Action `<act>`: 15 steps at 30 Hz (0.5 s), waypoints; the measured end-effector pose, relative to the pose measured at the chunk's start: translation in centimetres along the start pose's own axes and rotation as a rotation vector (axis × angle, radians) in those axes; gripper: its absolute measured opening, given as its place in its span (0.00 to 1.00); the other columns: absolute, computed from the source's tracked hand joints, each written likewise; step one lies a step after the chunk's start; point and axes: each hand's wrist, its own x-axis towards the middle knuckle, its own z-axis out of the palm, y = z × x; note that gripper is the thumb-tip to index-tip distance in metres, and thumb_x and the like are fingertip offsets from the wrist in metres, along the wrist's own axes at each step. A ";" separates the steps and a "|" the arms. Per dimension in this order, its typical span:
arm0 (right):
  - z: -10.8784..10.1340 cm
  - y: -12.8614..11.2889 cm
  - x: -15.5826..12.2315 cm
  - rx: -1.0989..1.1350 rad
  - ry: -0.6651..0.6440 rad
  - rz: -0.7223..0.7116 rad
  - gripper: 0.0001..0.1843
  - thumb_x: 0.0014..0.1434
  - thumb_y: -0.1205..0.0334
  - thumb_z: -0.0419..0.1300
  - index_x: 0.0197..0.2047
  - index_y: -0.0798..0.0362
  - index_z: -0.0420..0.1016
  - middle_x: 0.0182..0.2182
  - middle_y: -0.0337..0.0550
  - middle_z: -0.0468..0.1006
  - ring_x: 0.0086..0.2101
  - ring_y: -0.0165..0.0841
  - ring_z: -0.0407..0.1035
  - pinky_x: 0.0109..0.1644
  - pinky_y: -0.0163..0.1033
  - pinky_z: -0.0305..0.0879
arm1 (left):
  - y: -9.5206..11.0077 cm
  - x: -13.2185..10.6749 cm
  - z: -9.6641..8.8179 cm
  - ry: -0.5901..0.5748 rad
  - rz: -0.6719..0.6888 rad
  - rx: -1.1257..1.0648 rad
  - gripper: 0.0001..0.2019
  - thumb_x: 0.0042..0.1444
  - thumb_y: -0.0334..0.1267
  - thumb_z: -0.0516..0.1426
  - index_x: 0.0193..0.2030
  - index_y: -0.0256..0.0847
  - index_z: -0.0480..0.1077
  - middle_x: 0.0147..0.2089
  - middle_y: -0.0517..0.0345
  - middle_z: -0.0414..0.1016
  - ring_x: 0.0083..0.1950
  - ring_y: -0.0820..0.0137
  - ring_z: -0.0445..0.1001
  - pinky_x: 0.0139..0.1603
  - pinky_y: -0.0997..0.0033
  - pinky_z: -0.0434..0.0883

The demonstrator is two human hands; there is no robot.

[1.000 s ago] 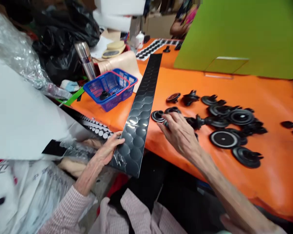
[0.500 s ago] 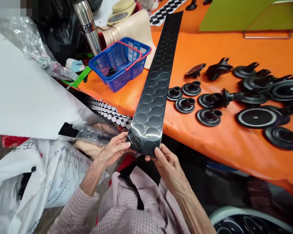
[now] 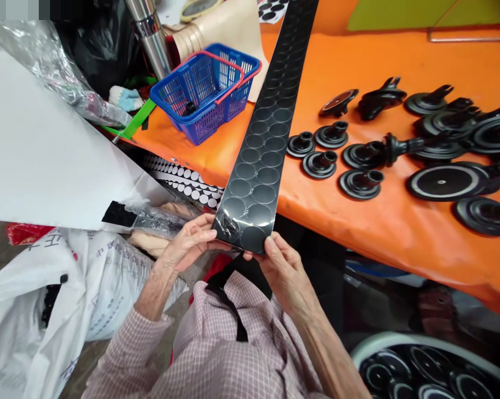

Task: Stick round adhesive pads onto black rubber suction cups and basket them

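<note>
A long black strip (image 3: 263,146) with rows of round die-cut discs reaches from my hands up across the orange table. My left hand (image 3: 190,241) pinches its near left corner, thumb on top, where a crumpled shiny patch shows. At the near right corner my right hand (image 3: 284,265) grips the strip between thumb and fingers. To the right of the strip lie several black round suction-cup-like parts (image 3: 320,164) with stems. A blue plastic basket (image 3: 208,119) with a red handle stands to its left, holding a small black piece.
Larger black discs (image 3: 443,182) crowd the right of the orange table (image 3: 383,238). A steel flask (image 3: 150,39) leans behind the basket. White sacks (image 3: 117,299) lie at lower left, below a white board (image 3: 46,149). A tub (image 3: 368,344) of black discs stands at lower right.
The view has tipped down a little, so the table items and my hands sit higher in the picture and more of the tub shows. Both hands keep their hold on the strip.
</note>
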 end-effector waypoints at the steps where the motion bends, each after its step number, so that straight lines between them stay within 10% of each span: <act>1: -0.1 0.3 -0.1 -0.021 -0.004 0.010 0.16 0.61 0.46 0.56 0.34 0.50 0.71 0.32 0.40 0.74 0.32 0.32 0.69 0.38 0.39 0.70 | 0.2 0.3 0.0 0.005 -0.017 0.015 0.13 0.52 0.40 0.63 0.43 0.37 0.73 0.40 0.53 0.78 0.41 0.66 0.77 0.43 0.66 0.73; 6: -0.9 1.1 -0.7 -0.408 0.023 -0.009 0.17 0.64 0.47 0.52 0.38 0.51 0.72 0.30 0.40 0.74 0.31 0.33 0.69 0.37 0.41 0.70 | 0.4 2.1 0.2 0.141 -0.068 0.073 0.12 0.50 0.43 0.65 0.35 0.36 0.73 0.31 0.58 0.77 0.30 0.75 0.73 0.35 0.74 0.68; 10: -0.6 -0.4 0.2 -0.976 0.305 -0.494 0.15 0.62 0.54 0.56 0.50 0.50 0.71 0.43 0.50 0.74 0.44 0.41 0.69 0.48 0.49 0.69 | -0.2 2.2 0.3 0.144 -0.072 0.073 0.14 0.45 0.39 0.67 0.38 0.36 0.74 0.32 0.58 0.77 0.32 0.75 0.73 0.37 0.75 0.68; 15: 0.9 -0.4 2.2 -1.148 0.091 -0.727 0.14 0.65 0.65 0.51 0.52 0.51 0.70 0.44 0.50 0.76 0.45 0.41 0.70 0.48 0.50 0.70 | -0.9 1.7 1.1 0.136 -0.112 -0.080 0.11 0.43 0.36 0.68 0.34 0.35 0.75 0.31 0.59 0.76 0.31 0.77 0.71 0.37 0.76 0.67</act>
